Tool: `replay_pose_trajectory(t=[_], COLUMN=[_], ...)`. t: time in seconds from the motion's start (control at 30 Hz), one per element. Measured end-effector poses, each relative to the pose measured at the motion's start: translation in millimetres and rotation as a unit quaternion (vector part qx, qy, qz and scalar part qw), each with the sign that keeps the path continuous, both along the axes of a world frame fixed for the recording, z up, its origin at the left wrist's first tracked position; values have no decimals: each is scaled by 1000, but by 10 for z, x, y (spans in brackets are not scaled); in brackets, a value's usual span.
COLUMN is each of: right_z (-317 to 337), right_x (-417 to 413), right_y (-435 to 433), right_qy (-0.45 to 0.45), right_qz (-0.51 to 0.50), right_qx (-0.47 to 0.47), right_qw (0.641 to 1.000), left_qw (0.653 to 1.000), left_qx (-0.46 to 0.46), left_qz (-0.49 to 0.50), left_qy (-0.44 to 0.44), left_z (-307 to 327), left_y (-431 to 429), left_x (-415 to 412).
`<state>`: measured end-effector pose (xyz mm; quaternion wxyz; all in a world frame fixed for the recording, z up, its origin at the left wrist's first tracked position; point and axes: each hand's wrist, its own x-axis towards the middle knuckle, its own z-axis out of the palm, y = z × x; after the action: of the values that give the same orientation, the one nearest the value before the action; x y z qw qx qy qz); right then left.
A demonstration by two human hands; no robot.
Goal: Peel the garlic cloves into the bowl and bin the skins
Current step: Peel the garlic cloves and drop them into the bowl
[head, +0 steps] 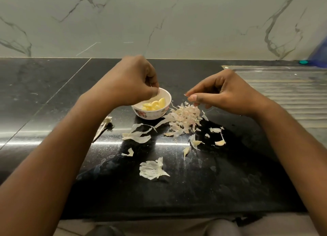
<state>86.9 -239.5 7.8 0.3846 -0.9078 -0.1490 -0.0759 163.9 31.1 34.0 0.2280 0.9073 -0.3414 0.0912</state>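
A person's left hand (131,80) hangs over the left edge of a small bowl (167,98), fingers curled downward. Whether they hold anything cannot be told. Peeled yellow cloves (154,105) lie in the bowl, just beneath that hand. The right hand (224,94) has its thumb and fingertips drawn together just above a pile of skins (184,119); whether it grasps one cannot be told. More skins lie scattered on the black counter (53,94) between the forearms.
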Motion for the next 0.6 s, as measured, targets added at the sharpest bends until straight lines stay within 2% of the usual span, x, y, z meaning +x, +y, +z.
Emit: replay_pose_trajectory(t=[0.13, 0.33, 0.47, 0.6], right_z=[19, 49, 50, 49], right_x=[-5, -49, -45, -43], right_y=[22, 13, 4, 20], right_qy=[-3, -12, 5, 12], right_qz=[-12, -8, 3, 18], right_qx=[-6, 17, 43, 8], right_qw=[1000, 1000, 999, 1000], left_qw=[999, 999, 999, 996], left_qx=[31, 30, -27, -85], left_qz=[10, 32, 40, -7], left_qy=[10, 13, -10, -12], left_z=[-23, -28, -18, -12], left_y=[-6, 4, 18, -48], left_x=[-9, 27, 32, -34])
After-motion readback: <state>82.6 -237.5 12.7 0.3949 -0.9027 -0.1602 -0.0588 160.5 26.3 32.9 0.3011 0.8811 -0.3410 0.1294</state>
